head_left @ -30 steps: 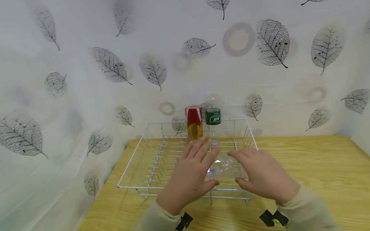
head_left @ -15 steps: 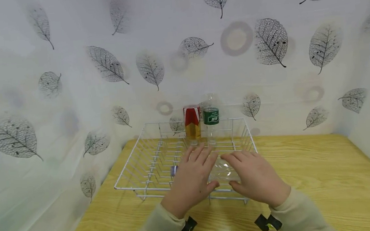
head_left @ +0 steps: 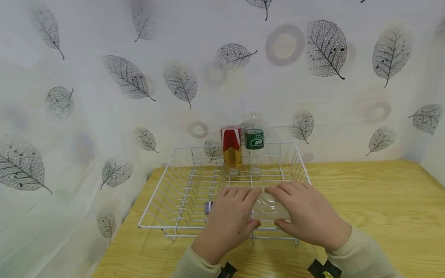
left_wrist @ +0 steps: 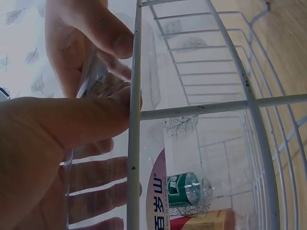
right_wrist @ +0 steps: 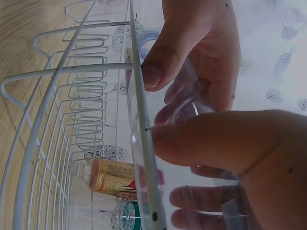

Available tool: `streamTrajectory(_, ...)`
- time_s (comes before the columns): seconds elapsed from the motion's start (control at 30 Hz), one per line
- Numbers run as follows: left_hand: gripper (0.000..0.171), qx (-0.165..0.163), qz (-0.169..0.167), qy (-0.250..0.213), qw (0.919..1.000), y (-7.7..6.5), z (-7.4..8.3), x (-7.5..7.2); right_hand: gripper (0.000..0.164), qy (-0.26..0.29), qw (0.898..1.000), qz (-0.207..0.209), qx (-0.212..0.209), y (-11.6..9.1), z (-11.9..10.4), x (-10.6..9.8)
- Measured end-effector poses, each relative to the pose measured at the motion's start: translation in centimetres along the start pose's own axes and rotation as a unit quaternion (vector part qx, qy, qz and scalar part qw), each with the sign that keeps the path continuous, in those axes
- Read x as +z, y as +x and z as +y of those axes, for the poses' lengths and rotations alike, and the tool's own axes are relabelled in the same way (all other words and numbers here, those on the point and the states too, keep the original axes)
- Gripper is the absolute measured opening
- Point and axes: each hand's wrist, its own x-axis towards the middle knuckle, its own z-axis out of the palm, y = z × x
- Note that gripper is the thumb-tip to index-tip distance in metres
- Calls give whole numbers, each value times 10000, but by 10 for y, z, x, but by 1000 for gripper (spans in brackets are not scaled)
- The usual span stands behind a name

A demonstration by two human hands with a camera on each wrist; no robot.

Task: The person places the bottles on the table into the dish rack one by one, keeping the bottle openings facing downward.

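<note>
A clear plastic bottle [head_left: 266,208] lies on its side across the front of a white wire rack [head_left: 166,227]. Its pale purple cap [head_left: 208,208] shows to the left. Toward the cap end, my left hand [head_left: 229,220] grips the bottle, thumb in front and fingers behind. Close beside it, my right hand [head_left: 310,213] holds the other end the same way. Through the clear plastic, fingers [left_wrist: 96,196] of the left hand show in the left wrist view, along with part of a purple-and-white label [left_wrist: 158,191]. The rack's front wires cross before both thumbs.
At the rack's back, a red-and-gold bottle [head_left: 232,149] and a clear bottle with a green label [head_left: 255,139] stand neck down. Upright wire prongs [head_left: 191,188] line the rack's left part. Behind the wooden table [head_left: 371,205] hangs a leaf-patterned sheet [head_left: 218,86].
The bottle and right hand have shifted left relative to the rack, and the cap now shows beyond my left hand. Left fingers, earlier stretched out, now bend over the bottle.
</note>
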Motion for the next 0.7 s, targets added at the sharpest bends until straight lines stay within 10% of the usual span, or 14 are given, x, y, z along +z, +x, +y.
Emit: streamTrajectory(0.7, 72, -168, 630, -679, 9956, 1, -13, 7, 68, 2446, 9640, 413, 955, -1, 19, -27)
